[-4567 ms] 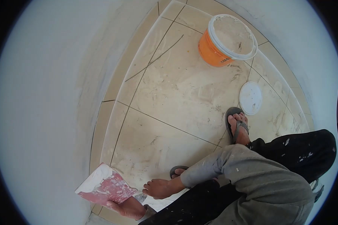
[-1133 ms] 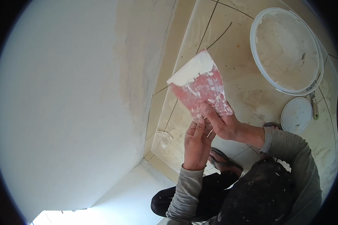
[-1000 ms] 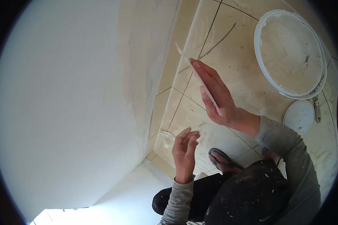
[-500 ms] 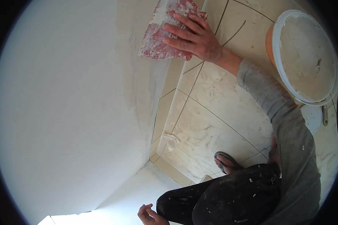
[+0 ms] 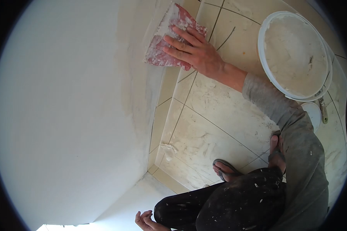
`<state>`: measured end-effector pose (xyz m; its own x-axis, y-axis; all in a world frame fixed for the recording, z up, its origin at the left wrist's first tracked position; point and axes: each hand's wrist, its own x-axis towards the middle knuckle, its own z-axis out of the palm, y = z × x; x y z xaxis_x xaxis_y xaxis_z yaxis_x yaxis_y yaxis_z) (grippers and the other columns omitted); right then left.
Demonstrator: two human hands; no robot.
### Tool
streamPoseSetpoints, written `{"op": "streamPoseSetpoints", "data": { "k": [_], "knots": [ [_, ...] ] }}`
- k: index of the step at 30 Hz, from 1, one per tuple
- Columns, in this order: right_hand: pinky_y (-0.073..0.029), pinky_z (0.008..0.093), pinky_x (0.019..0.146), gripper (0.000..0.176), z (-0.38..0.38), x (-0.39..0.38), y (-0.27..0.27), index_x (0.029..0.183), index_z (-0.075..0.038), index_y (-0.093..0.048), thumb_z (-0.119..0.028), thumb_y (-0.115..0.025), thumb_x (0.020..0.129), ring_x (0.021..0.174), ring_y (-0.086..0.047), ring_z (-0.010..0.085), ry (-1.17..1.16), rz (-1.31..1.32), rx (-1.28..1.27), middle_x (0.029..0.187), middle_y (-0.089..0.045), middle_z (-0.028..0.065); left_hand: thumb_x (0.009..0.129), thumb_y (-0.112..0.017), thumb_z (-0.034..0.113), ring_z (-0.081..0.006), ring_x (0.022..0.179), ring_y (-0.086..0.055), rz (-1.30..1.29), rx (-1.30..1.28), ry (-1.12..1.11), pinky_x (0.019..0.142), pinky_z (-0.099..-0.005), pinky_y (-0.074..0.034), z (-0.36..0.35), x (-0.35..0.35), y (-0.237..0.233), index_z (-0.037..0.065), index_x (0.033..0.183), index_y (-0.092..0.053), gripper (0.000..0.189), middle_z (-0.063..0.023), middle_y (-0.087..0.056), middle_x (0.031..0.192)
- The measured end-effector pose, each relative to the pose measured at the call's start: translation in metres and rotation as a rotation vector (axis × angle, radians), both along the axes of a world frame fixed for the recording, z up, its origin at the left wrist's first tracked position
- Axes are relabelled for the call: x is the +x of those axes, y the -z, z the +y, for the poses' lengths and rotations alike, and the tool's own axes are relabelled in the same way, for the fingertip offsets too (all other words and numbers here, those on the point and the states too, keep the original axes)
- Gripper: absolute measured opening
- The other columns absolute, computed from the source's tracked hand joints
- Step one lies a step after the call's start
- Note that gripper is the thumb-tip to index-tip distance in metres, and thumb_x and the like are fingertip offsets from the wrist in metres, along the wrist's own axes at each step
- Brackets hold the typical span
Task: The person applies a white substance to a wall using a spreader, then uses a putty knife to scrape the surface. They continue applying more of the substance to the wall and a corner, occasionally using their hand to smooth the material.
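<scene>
Standing on the tiled floor (image 5: pixel 212 131) at the upper right of the head view, a bucket (image 5: pixel 259 46) with a white rim is seen from above. Its inside is coated and filled with pale plaster paste; how deep the paste lies cannot be told. A white lid (image 5: pixel 312 114) is laid on the floor just beside the bucket, partly covered by the grey sleeve (image 5: pixel 285 115). A small tool handle (image 5: pixel 323 111) lies next to the lid, its upper end hidden under the bucket's rim.

The right hand (image 5: pixel 196 52) is stretched forward and up on a nearly straight arm. Its fingers are spread flat over the back of a red spreader (image 5: pixel 173 17), which is clamped under them and pressed against the foot of the white wall (image 5: pixel 65 115), above the skirting tiles. The spreader is smeared with white paste. The thumb is hidden.

The left hand (image 5: pixel 144 221) is held low at the bottom edge, beside the dark trouser knee (image 5: pixel 227 208), palm up. Its fingers are loosely curled and apart, and nothing is held in it. A sandalled foot (image 5: pixel 224 171) is set on the tiles.
</scene>
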<state>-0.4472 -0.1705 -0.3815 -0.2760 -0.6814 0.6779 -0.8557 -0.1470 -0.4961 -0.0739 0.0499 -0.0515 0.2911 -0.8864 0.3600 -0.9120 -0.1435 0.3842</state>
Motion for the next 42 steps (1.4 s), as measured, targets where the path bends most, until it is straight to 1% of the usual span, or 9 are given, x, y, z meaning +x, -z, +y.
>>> {"op": "streamPoseSetpoints", "data": {
  "k": [7,12,15,21,25,28,31,34,42],
  "knots": [
    [-0.031,0.046,0.115,0.061,0.054,-0.006,-0.047,0.139,-0.012,-0.05,-0.01,-0.067,0.081,0.14,-0.037,0.0272,0.006,0.007,0.102,0.149,-0.044,0.0049,0.093,-0.051,0.021,-0.0206,0.084,-0.057,0.065,-0.025,0.003,0.077,-0.0353,-0.049,0.016,0.026,0.002,-0.001,0.12,-0.055,0.035,-0.0106,-0.063,0.091],
    [-0.046,0.0434,0.099,0.052,0.057,-0.021,-0.071,0.135,-0.005,-0.052,-0.005,-0.064,0.084,0.121,-0.055,0.0341,0.134,-0.426,-0.15,0.134,-0.057,0.0122,0.093,-0.05,0.02,-0.021,0.083,-0.057,0.063,-0.058,-0.07,0.076,-0.0355,-0.049,0.022,0.023,0.0,0.0,0.12,-0.055,0.034,-0.0103,-0.063,0.09],
    [-0.05,0.0415,0.09,0.049,0.041,-0.042,-0.084,0.132,-0.003,-0.054,0.0,-0.06,0.084,0.115,-0.059,0.0344,0.122,-0.638,-0.161,0.127,-0.061,0.0147,0.093,-0.05,0.019,-0.0209,0.08,-0.057,0.036,-0.045,-0.002,0.076,-0.0358,-0.049,0.019,0.021,0.001,-0.001,0.118,-0.056,0.032,-0.0101,-0.064,0.088],
    [-0.052,0.0387,0.092,0.048,0.005,-0.055,-0.079,0.127,-0.003,-0.058,0.008,-0.056,0.08,0.11,-0.061,0.0348,0.016,-0.612,-0.361,0.127,-0.062,0.0155,0.093,-0.05,0.018,-0.0201,0.079,-0.058,0.031,-0.046,-0.02,0.074,-0.0359,-0.049,0.012,0.017,0.003,-0.002,0.116,-0.057,0.031,-0.0108,-0.064,0.087],
    [-0.052,0.0379,0.093,0.049,0.008,-0.052,-0.086,0.127,-0.003,-0.058,0.009,-0.056,0.079,0.107,-0.063,0.0346,-0.027,-0.683,-0.25,0.129,-0.061,0.0162,0.093,-0.052,0.021,-0.0209,0.079,-0.058,0.014,-0.05,0.002,0.074,-0.0365,-0.05,0.011,0.028,0.003,-0.003,0.117,-0.056,0.034,-0.0108,-0.064,0.086],
    [-0.052,0.0353,0.096,0.051,0.007,-0.033,-0.09,0.128,-0.005,-0.059,0.012,-0.054,0.081,0.116,-0.061,0.0314,-0.003,-0.712,-0.213,0.13,-0.061,0.0142,0.092,-0.054,0.024,-0.0211,0.078,-0.059,-0.002,-0.055,-0.015,0.073,-0.0367,-0.05,0.008,0.033,0.003,-0.003,0.117,-0.056,0.037,-0.0104,-0.063,0.085],
    [-0.053,0.0339,0.096,0.05,0.009,-0.001,-0.086,0.128,-0.005,-0.06,0.008,-0.063,0.08,0.115,-0.061,0.0318,0.05,-0.635,-0.239,0.128,-0.063,0.0134,0.091,-0.055,0.025,-0.0211,0.077,-0.059,-0.001,-0.047,-0.037,0.074,-0.0369,-0.05,0.006,0.031,0.003,-0.003,0.117,-0.057,0.038,-0.0099,-0.063,0.084],
    [-0.044,0.045,0.104,0.066,0.015,0.035,-0.086,0.133,-0.003,-0.052,0.006,-0.071,0.071,0.122,-0.052,0.0364,-0.048,-0.659,-0.147,0.134,-0.056,0.017,0.091,-0.056,0.025,-0.0211,0.077,-0.059,-0.016,-0.032,-0.032,0.074,-0.0368,-0.05,0.004,0.03,0.002,-0.004,0.117,-0.057,0.039,-0.0096,-0.063,0.084],
    [-0.044,0.0467,0.105,0.069,0.037,0.087,-0.091,0.136,-0.006,-0.05,-0.003,-0.076,0.072,0.124,-0.051,0.0336,-0.186,-0.634,-0.061,0.133,-0.055,0.0125,0.091,-0.054,0.021,-0.0209,0.077,-0.058,0.014,-0.044,-0.015,0.075,-0.0358,-0.05,0.003,0.024,0.004,-0.004,0.117,-0.056,0.036,-0.0099,-0.063,0.086]
  ]
}}
